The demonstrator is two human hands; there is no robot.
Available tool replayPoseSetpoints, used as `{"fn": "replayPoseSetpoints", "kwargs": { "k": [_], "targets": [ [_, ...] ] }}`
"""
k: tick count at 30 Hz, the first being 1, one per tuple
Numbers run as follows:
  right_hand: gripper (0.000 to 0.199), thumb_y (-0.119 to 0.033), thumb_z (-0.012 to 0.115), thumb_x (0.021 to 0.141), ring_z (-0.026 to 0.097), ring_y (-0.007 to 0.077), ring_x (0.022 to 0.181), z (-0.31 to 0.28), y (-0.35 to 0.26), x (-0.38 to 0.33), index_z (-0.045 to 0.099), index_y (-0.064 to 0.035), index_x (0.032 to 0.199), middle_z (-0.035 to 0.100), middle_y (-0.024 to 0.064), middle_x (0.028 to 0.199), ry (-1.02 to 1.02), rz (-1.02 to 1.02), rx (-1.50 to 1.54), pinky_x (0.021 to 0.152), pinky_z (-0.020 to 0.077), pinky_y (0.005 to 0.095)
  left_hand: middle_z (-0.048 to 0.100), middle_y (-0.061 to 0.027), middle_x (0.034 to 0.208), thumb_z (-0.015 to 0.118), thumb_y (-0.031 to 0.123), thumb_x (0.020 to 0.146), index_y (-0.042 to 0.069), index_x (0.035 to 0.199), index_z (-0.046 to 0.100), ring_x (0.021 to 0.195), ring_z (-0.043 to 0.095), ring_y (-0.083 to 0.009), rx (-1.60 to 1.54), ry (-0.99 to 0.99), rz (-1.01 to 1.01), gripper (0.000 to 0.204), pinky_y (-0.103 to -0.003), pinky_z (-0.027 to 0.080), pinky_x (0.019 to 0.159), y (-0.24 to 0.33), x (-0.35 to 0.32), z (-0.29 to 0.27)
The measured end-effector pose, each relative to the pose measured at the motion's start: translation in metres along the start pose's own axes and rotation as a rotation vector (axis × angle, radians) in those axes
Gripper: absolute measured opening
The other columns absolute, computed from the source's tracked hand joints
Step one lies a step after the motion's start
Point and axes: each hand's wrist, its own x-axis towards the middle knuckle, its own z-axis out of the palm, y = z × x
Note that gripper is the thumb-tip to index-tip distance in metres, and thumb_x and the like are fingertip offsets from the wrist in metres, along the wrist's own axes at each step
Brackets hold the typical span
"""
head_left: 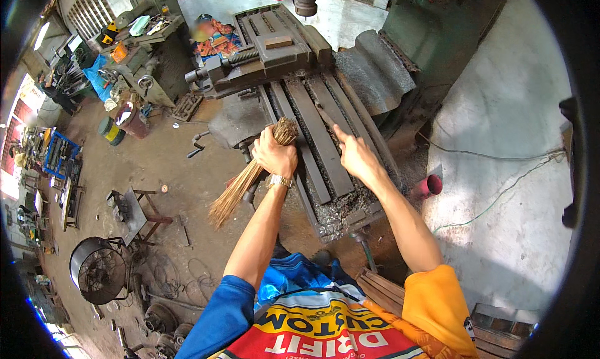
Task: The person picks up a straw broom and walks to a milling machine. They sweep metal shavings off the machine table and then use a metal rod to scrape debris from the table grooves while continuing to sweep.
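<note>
My left hand (274, 154) is wrapped round a stick broom (232, 195), a bundle of thin tan bristles. Its bound, cut end shows above my fist, and the loose bristles fan out toward the lower left, beside the slotted machine table (304, 147). Over that table, my right hand (358, 159) is closed with the index finger extended along a thin dark rod (324, 114). The rod's far tip lies at one of the slots. Metal chips (342, 212) fill the slots and heap at the table's near end.
A machine vise (275, 60) sits on the table's far part, below a spindle (305, 2). A red cup-like tube (431, 185) is at the right. On the left floor stand a drum fan (99, 270), a small metal stand (139, 216) and buckets (131, 121).
</note>
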Motion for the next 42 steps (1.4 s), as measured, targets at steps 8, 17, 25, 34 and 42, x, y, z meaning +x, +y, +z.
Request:
{"fn": "replayPoseSetpoints", "kwargs": {
  "k": [8, 17, 25, 34, 42],
  "targets": [
    [0.063, -0.007, 0.053, 0.099, 0.069, 0.0491, 0.083, -0.011, 0.004, -0.115, 0.034, -0.0135, 0.159, 0.069, 0.0322, 0.088, -0.089, 0.090, -0.025, 0.076, 0.0568, 0.0560, 0.070, -0.0068, 0.104, 0.067, 0.006, 0.066, 0.012, 0.107, 0.066, 0.098, 0.061, -0.0317, -0.017, 0.034, 0.038, 0.042, -0.043, 0.044, 0.091, -0.001, 0.000, 0.003],
    [0.057, -0.011, 0.053, 0.100, 0.065, 0.0528, 0.084, -0.041, 0.001, -0.199, 0.040, -0.0181, 0.155, 0.066, 0.0339, 0.088, -0.089, 0.164, 0.055, 0.077, 0.0528, 0.0583, 0.070, -0.0053, 0.104, 0.068, 0.005, 0.064, 0.013, 0.108, 0.066, 0.099, 0.061, -0.0313, -0.012, 0.026, 0.008, 0.044, -0.044, 0.043, 0.090, 0.002, -0.001, 0.001],
    [0.052, -0.009, 0.052, 0.102, 0.064, 0.0522, 0.091, -0.052, -0.005, -0.123, 0.044, -0.0155, 0.154, 0.066, 0.0329, 0.098, 0.134, -0.134, 0.211, 0.079, 0.0486, 0.0556, 0.070, -0.0075, 0.102, 0.073, 0.012, 0.070, 0.013, 0.107, 0.067, 0.099, 0.061, -0.0334, 0.018, 0.011, -0.003, 0.038, -0.045, 0.045, 0.088, 0.002, 0.000, -0.002],
    [0.054, -0.009, 0.051, 0.100, 0.069, 0.0484, 0.093, -0.003, -0.003, 0.006, 0.041, -0.0070, 0.154, 0.069, 0.0330, 0.093, 0.047, -0.057, 0.078, 0.087, 0.0571, 0.0532, 0.070, -0.0081, 0.102, 0.070, 0.009, 0.069, 0.011, 0.108, 0.066, 0.100, 0.060, -0.0338, 0.001, 0.016, -0.007, 0.039, -0.044, 0.044, 0.089, 0.002, 0.001, -0.001],
    [0.071, -0.006, 0.054, 0.097, 0.070, 0.0497, 0.085, -0.003, 0.000, -0.061, 0.023, -0.0109, 0.162, 0.069, 0.0331, 0.085, -0.035, -0.017, -0.099, 0.080, 0.0575, 0.0565, 0.070, -0.0073, 0.102, 0.071, 0.011, 0.071, 0.014, 0.107, 0.067, 0.101, 0.060, -0.0328, -0.008, 0.009, -0.010, 0.036, -0.045, 0.044, 0.090, -0.001, -0.001, 0.002]
  ]
}}
